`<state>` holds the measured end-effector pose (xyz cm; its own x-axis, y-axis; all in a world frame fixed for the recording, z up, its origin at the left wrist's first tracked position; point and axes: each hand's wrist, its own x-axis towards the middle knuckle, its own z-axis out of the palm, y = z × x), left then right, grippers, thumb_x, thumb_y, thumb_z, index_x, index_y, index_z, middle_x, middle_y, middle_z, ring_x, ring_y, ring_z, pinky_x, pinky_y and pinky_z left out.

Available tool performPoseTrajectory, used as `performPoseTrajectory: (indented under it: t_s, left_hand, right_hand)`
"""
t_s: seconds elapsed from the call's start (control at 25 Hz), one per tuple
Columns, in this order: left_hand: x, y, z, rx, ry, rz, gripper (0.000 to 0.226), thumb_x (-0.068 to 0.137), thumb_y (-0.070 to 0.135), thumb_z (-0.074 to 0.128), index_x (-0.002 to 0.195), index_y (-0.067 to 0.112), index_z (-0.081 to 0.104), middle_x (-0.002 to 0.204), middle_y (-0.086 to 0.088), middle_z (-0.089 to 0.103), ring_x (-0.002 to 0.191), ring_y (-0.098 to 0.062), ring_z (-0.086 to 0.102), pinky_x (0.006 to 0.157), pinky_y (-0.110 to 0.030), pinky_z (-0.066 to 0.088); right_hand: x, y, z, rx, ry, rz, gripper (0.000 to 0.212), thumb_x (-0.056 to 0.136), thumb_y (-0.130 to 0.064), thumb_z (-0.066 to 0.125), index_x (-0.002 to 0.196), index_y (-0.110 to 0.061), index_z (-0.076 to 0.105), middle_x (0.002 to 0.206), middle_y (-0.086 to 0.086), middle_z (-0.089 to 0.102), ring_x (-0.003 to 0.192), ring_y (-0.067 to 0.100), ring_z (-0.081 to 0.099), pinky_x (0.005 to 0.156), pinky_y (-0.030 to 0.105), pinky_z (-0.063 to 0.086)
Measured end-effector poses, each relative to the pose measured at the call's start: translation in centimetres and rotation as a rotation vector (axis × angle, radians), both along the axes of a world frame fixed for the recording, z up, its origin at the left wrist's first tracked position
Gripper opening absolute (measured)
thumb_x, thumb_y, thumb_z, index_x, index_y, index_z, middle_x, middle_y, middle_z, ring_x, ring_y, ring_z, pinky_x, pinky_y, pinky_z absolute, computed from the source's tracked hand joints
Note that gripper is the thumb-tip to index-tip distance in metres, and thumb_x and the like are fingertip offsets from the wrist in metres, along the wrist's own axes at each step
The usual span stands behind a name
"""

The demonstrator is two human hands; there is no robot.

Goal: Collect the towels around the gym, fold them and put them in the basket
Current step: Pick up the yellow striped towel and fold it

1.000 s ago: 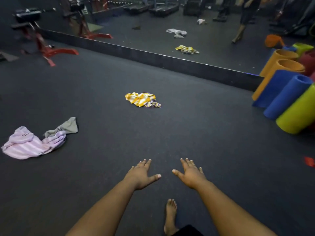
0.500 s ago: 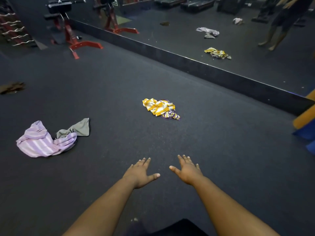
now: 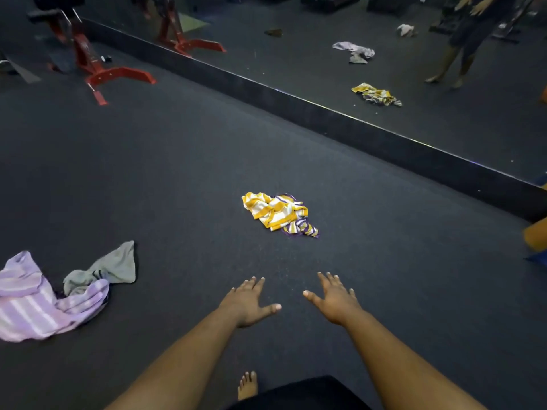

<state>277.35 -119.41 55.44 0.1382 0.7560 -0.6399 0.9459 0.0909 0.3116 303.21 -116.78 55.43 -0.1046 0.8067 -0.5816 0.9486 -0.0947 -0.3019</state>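
Room: a gym with a dark rubber floor (image 3: 177, 173); a wall mirror (image 3: 384, 39) runs along the far side, its dark base strip crossing from upper left to right.
Equipment: a red-framed bench (image 3: 88, 60) stands at the upper left, near the mirror.
Yellow towel: a crumpled yellow-and-white striped towel (image 3: 276, 213) with purple edging lies on the floor ahead of the hands, well apart from them.
Lilac towel: a crumpled lilac striped towel (image 3: 32, 306) lies on the floor at the left edge.
Grey towel: a grey towel (image 3: 114, 266) lies bunched, touching the lilac one on its right side.
Left hand (image 3: 247, 301): stretched forward, palm down, fingers straight and spread; its grip is wide and holds nothing.
Right hand (image 3: 334, 297): likewise stretched forward, fingers spread, grip wide and holding nothing.
Foot: a bare foot (image 3: 248, 385) rests on the floor between the forearms.
Right edge: parts of orange and blue rolls (image 3: 537, 241) show, cut off by the frame.
Reflection: the mirror shows towels on the floor and a person's bare legs.
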Motion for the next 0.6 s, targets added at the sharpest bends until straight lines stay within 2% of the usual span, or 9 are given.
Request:
performPoseTrajectory:
  t_s: [0.2, 0.36, 0.6]
  left_hand:
    - [-1.2, 12.9, -0.8, -0.041, -0.020, -0.011, 0.110, 0.081, 0.090, 0.035, 0.163, 0.026, -0.002, 0.171, -0.002, -0.001, 0.158, -0.020, 0.002, 0.127, -0.046, 0.010]
    - [-1.3, 24.2, -2.8, -0.054, 0.003, 0.024, 0.138, 0.049, 0.103, 0.016, 0.163, 0.027, -0.001, 0.171, -0.002, 0.000, 0.158, -0.021, 0.003, 0.127, -0.046, 0.011]
    - [-1.5, 37.5, -4.2, -0.132, 0.026, 0.005, 0.139, 0.047, 0.102, 0.012, 0.163, 0.027, -0.004, 0.171, -0.001, -0.002, 0.158, -0.021, 0.001, 0.127, -0.045, 0.007]
  right_hand:
    - [-1.7, 11.8, -1.5, -0.023, 0.029, -0.029, 0.092, 0.092, -0.078, 0.036, 0.163, -0.029, 0.006, 0.171, -0.002, 0.000, 0.158, 0.019, -0.003, 0.124, 0.056, 0.006]
    - [-1.0, 23.3, -4.6, -0.069, 0.045, -0.033, 0.092, 0.092, -0.078, 0.036, 0.163, -0.028, 0.005, 0.171, -0.001, -0.001, 0.158, 0.020, -0.003, 0.124, 0.057, 0.005]
    - [-0.2, 37.6, -7.0, -0.163, 0.021, 0.007, 0.094, 0.091, -0.080, 0.035, 0.163, -0.027, 0.005, 0.171, -0.001, 0.000, 0.158, 0.020, -0.003, 0.124, 0.057, 0.005]
